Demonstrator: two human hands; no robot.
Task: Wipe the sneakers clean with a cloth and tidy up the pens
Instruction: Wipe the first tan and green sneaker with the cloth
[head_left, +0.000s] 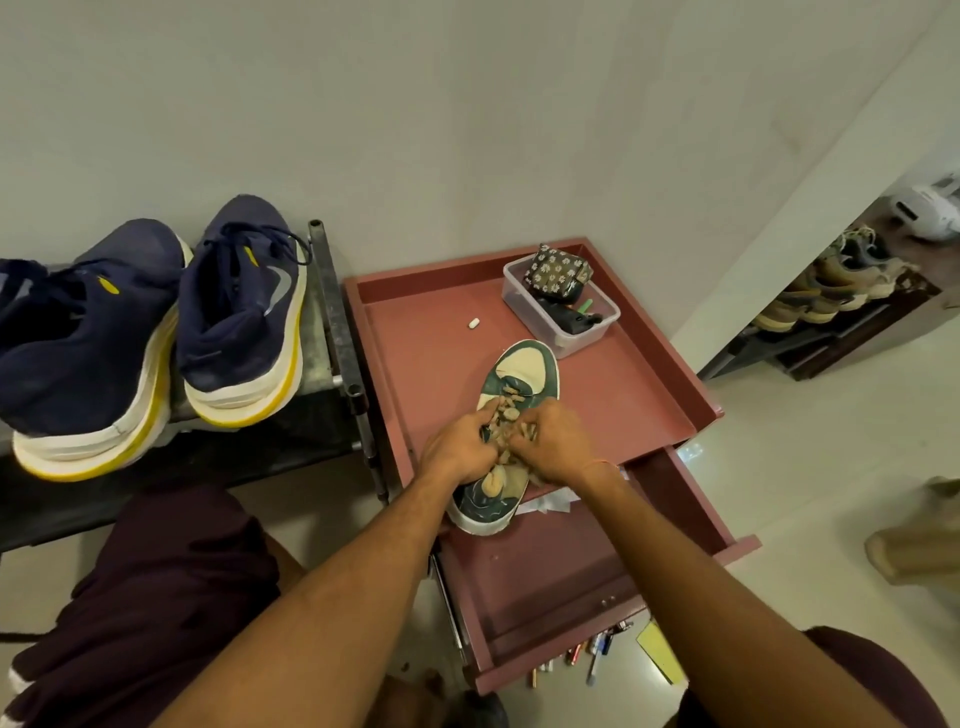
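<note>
Looking from the left edge, I get a pair of navy sneakers (156, 332) with white and yellow soles standing heels toward me on a black rack (332, 312). A third dark shoe is cut off by the frame. Below them a leg in dark shorts (145, 597) covers the floor.

Next comes the reddish surface (623, 384) with its raised rim. A small white piece (473, 323) lies on it alone; I cannot tell what it is. The green and cream sneaker (519, 369) sits near the front edge, toe pointing away and heel hanging over the open drawer (545, 582).

Both hands are close together on it. The left hand (457, 447) has its fingers curled into the tan laces (511, 400), and the right hand (556, 441) pinches them from the other side. Between them they hide the tongue and most of the eyelets. Something white and crumpled (550, 501) shows under the right wrist; cloth or paper, I cannot say.

Behind the toe, nearly touching it, a clear plastic box (563, 332) holds a flowered pouch (558, 270) and some dark bits.

The pens (592, 657) lie scattered below the drawer front, half hidden by it, beside a yellow sheet (660, 654).

Far right, a shoe shelf (831, 301) holds tan shoes, and a blurred tan shape (914, 540) is cut off.
</note>
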